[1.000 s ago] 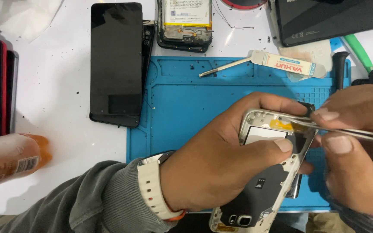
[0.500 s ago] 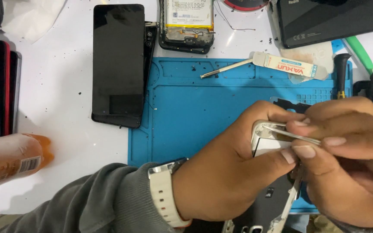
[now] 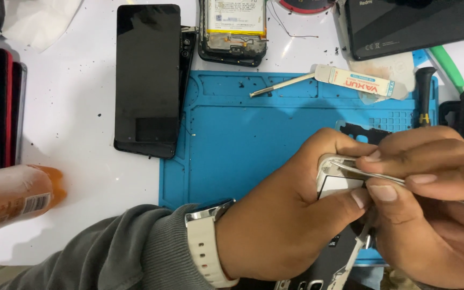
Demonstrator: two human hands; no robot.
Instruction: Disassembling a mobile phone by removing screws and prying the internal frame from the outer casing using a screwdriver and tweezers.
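Left hand wrapped tight around a phone, low on the right, just above the blue mat. Right hand pinched shut on thin metal tweezers, tips touching the top edge of the phone, both hands pressed close together. Farther up on the white table: a black screen lying flat, an opened phone with its battery showing, a flat pry tool on the mat, and an orange bottle at the left edge.
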